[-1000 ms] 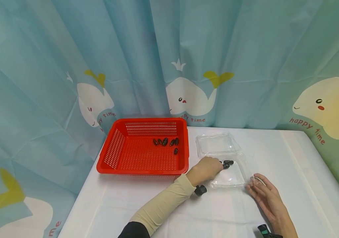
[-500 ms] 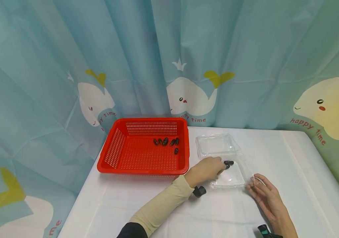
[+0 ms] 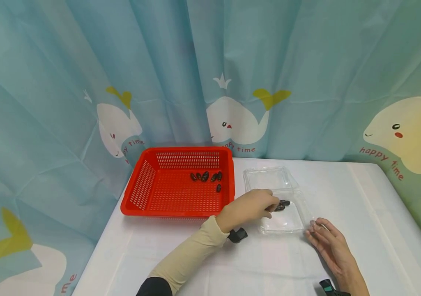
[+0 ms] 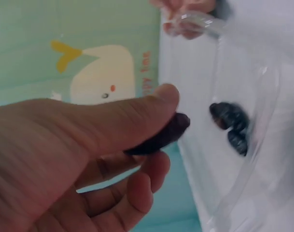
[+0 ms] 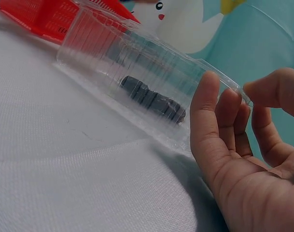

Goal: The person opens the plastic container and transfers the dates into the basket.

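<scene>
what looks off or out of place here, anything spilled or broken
Nothing stands out. The dark dates in the red basket lie inside it, two more lie in the clear clamshell box, none on the table. The left hand pinches one date over the box; the right hand touches the box's corner.

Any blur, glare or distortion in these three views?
Head: evenly lit and sharp, soft shadows only, wide-angle curve at the edges. Left wrist: soft all over; the left hand fills the near field, and the date it pinches and the dates in the tray are blurred. Right wrist: tray wall and right hand fairly sharp, light sheen on the plastic, whale curtain soft.
</scene>
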Demonstrator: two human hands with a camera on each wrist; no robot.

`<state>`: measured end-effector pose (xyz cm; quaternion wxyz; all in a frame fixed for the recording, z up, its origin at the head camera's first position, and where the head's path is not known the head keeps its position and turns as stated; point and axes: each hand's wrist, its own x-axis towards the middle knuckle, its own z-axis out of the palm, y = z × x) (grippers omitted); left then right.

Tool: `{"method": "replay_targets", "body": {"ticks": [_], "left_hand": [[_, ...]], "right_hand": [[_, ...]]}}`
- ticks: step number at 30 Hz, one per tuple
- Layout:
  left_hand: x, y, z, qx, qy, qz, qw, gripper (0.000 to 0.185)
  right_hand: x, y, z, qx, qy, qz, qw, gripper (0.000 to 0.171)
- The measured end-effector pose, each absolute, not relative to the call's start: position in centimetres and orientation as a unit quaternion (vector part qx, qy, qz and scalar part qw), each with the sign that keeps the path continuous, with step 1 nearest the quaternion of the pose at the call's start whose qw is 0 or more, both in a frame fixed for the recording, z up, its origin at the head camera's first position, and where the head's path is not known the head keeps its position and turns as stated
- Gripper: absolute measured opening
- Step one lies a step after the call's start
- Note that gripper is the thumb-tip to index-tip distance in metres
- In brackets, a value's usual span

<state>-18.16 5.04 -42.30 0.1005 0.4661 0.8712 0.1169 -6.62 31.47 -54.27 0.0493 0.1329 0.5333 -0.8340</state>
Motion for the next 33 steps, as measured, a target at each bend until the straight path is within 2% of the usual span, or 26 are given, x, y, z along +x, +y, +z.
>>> {"method": "replay_targets", "body": {"ticks": [8, 16, 23, 33], "left_hand": [[-19.3, 2.0, -40.3, 0.463, 0.859, 0.197, 0.091, 0.018], [-20.4, -1.5, -38.7, 0.418, 0.848, 0.314, 0.091, 0.012], [-21.6, -4.5, -38.6, 0.379, 0.837, 0.388, 0.074, 0.009], [-23.0, -9.1, -39.0, 0.311, 0.839, 0.434, 0.105, 0.011]], "right_hand": [[-6.3, 31.3, -54.3, 0.146, 0.534, -0.832, 0.051, 0.020], [-6.2, 31.6, -54.2, 0.140, 0.551, -0.821, 0.049, 0.018], [-6.5, 31.9, -53.9, 0.133, 0.542, -0.829, 0.043, 0.019], [-6.5, 31.9, -54.1, 0.145, 0.542, -0.827, 0.043, 0.020]]}}
